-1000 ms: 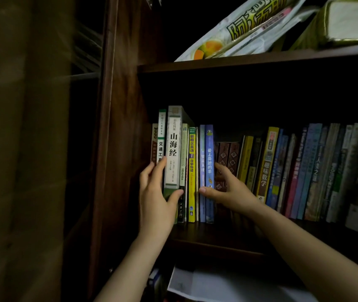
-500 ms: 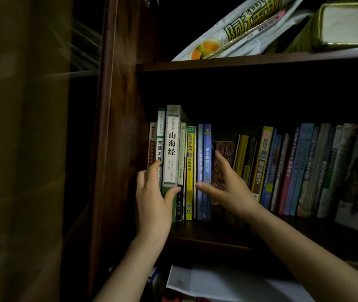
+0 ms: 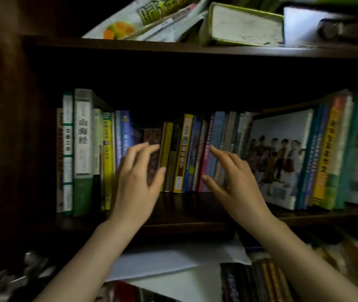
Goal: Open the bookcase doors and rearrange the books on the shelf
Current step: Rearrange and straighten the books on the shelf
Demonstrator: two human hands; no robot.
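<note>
from the head camera, both hands are raised in front of the middle shelf (image 3: 186, 216) of a dark wooden bookcase. the left hand (image 3: 135, 182) sits at the centre of the frame, fingers spread and lightly bent, thumb out to the right, over the dark patterned books (image 3: 153, 138) and the blue book (image 3: 125, 131); it grips nothing that i can see. the right hand (image 3: 232, 179) is just right of centre, fingers loose and pointing up-left at the blue and pink spines (image 3: 215, 131), thumb low, also holding nothing. whether either hand touches a spine i cannot tell, the picture is smeared.

the row of books stands upright across the shelf: a tall white and green book (image 3: 83, 149) at the left, a yellow book (image 3: 108, 149) beside it, a gold-spined book (image 3: 183, 153) between the hands, and a photo cover (image 3: 282, 158) facing out at the right. on the upper shelf (image 3: 173, 47), at the top of the frame, a thick book (image 3: 247, 27) lies flat beside a magazine (image 3: 152, 16). white paper (image 3: 173, 260) lies below.
</note>
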